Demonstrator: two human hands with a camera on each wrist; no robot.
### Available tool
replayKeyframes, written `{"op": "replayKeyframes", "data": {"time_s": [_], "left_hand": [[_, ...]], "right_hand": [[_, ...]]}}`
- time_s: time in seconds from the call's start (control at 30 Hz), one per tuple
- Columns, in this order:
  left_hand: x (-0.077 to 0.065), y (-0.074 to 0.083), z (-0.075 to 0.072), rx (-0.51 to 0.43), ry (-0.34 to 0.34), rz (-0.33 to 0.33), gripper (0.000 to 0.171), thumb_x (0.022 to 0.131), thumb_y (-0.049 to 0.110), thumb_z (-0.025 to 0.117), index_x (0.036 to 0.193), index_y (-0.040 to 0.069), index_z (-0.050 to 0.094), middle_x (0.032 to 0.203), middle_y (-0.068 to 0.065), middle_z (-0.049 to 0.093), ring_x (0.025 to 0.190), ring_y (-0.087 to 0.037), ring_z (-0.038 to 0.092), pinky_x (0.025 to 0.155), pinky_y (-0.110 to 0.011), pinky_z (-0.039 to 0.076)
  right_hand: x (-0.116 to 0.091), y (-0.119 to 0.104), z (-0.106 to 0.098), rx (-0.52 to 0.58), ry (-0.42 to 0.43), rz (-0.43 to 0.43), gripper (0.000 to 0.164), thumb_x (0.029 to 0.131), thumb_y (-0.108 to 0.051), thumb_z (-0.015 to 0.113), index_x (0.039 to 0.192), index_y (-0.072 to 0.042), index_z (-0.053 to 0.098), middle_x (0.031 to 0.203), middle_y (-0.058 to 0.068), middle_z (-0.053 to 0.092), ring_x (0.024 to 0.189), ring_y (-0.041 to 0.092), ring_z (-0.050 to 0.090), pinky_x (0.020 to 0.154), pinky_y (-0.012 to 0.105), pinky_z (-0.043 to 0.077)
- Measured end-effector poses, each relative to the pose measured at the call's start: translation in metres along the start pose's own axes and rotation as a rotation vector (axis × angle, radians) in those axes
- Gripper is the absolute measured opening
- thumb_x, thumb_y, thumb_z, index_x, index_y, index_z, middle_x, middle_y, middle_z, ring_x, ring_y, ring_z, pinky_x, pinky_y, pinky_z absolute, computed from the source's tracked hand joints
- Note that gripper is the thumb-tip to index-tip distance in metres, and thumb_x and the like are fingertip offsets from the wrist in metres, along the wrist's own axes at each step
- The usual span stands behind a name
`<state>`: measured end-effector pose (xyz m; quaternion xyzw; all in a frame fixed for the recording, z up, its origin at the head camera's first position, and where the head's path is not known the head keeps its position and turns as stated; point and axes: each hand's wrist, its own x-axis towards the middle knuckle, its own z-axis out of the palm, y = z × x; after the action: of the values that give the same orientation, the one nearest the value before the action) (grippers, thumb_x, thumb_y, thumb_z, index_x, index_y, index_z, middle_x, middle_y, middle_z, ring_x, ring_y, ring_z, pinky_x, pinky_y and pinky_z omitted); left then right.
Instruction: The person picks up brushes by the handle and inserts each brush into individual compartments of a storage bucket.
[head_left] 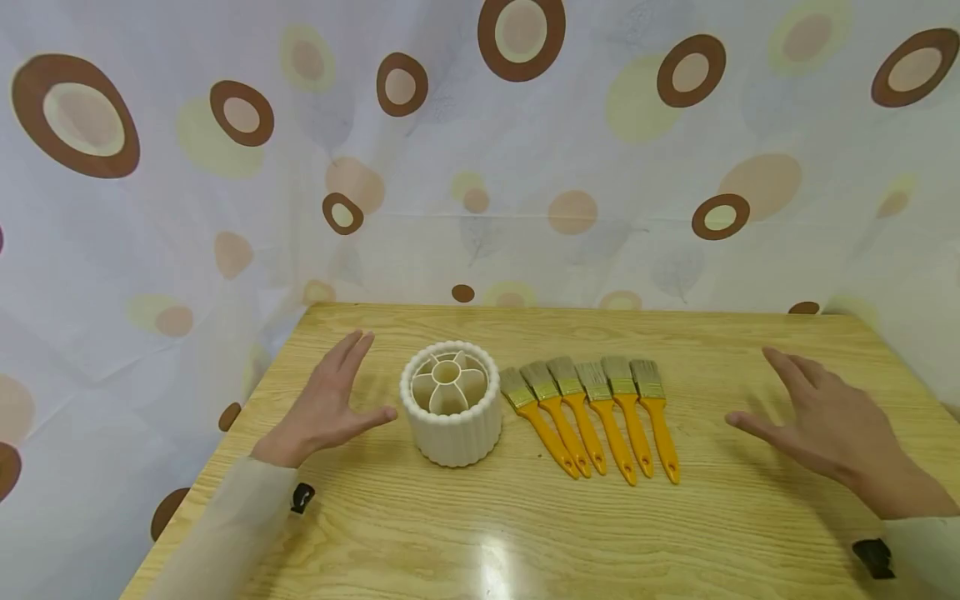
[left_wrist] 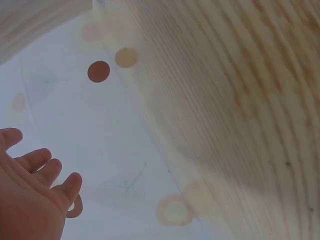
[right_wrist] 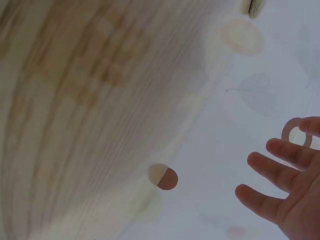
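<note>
A white ribbed round holder (head_left: 454, 433) with petal-shaped compartments inside stands upright, left of the middle of the table. Just to its left, my left hand (head_left: 324, 408) is held with fingers extended and thumb toward the holder, holding nothing. Several paintbrushes (head_left: 611, 421) with orange handles lie side by side right of the holder, bristles toward the back. My right hand (head_left: 832, 421) hovers farther right of the brushes, fingers spread and nothing in it. In the wrist views, the left fingers (left_wrist: 47, 172) and right fingers (right_wrist: 272, 170) look relaxed.
The wooden table (head_left: 570, 542) reaches back to a patterned curtain (head_left: 570, 150), which also hangs along the left and right sides. A black strap piece (head_left: 302, 497) shows at the left sleeve, another black piece (head_left: 873, 558) at the right sleeve.
</note>
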<state>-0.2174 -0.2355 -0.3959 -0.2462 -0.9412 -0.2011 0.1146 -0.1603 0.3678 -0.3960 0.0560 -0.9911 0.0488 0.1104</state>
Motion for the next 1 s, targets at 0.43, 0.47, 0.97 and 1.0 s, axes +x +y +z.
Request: {"op": "replayKeyframes", "data": {"time_s": [0.43, 0.47, 0.97, 1.0], "left_hand": [[0.000, 0.009, 0.006, -0.133, 0.012, 0.010, 0.100, 0.077, 0.053, 0.073, 0.153, 0.020, 0.018, 0.156, -0.008, 0.021, 0.140, -0.031, 0.024, 0.104, -0.056, 0.032], [0.000, 0.010, 0.007, -0.142, 0.010, 0.010, 0.099, 0.078, 0.053, 0.073, 0.154, 0.021, 0.018, 0.155, -0.008, 0.021, 0.140, -0.030, 0.023, 0.104, -0.056, 0.032], [-0.003, 0.014, 0.014, -0.227, 0.011, 0.008, 0.093, 0.080, 0.048, 0.073, 0.153, 0.027, 0.019, 0.153, -0.004, 0.026, 0.138, -0.027, 0.027, 0.103, -0.055, 0.033], [-0.003, 0.015, 0.015, -0.233, 0.015, 0.013, 0.093, 0.080, 0.047, 0.073, 0.153, 0.026, 0.019, 0.153, -0.004, 0.027, 0.137, -0.027, 0.029, 0.102, -0.054, 0.035]], "right_hand": [[0.000, -0.012, -0.004, 0.109, -0.080, 0.017, 0.103, 0.081, -0.068, 0.058, 0.153, -0.007, 0.017, 0.136, 0.037, 0.034, 0.109, 0.058, 0.043, 0.067, 0.067, 0.040], [0.000, -0.013, -0.004, 0.115, -0.077, 0.013, 0.102, 0.081, -0.067, 0.059, 0.153, -0.007, 0.017, 0.136, 0.037, 0.034, 0.110, 0.058, 0.042, 0.068, 0.067, 0.040], [0.004, -0.022, -0.003, 0.171, -0.116, 0.006, 0.098, 0.084, -0.066, 0.056, 0.151, -0.003, 0.021, 0.136, 0.037, 0.034, 0.110, 0.056, 0.043, 0.068, 0.066, 0.041], [0.004, -0.023, -0.003, 0.176, -0.114, 0.005, 0.098, 0.084, -0.066, 0.056, 0.150, -0.003, 0.021, 0.136, 0.037, 0.034, 0.110, 0.056, 0.043, 0.068, 0.066, 0.041]]}}
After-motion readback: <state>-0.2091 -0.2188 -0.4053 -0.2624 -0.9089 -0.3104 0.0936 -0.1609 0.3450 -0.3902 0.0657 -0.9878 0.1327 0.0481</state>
